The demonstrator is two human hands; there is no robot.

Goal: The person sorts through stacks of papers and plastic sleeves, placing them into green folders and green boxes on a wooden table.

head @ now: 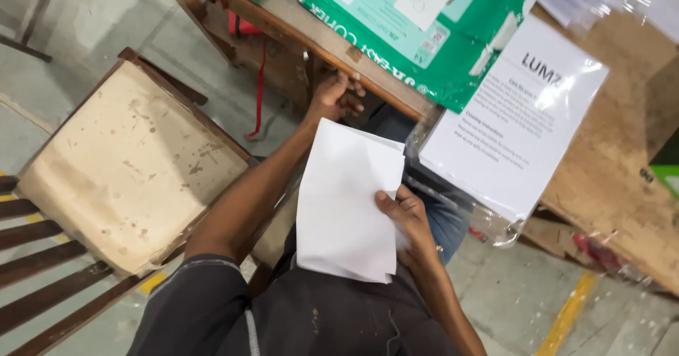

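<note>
Left arm: bare, extended far, hand (336,96) curled, fingers bent under. Right arm: bent at the near right, hand (404,218) held close, thumb pressed flat, fingers tucked behind.

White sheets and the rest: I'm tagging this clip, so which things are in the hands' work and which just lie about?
In hand:
white sheets, held by right hand
table edge, gripped by left hand

Lying about:
green paper ream
printed sheet in clear sleeve
worn wooden chair

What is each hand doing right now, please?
Left hand: fingers curled on the edge of the wooden table, holding no object.
Right hand: closed on the stack of white paper sheets.
</note>
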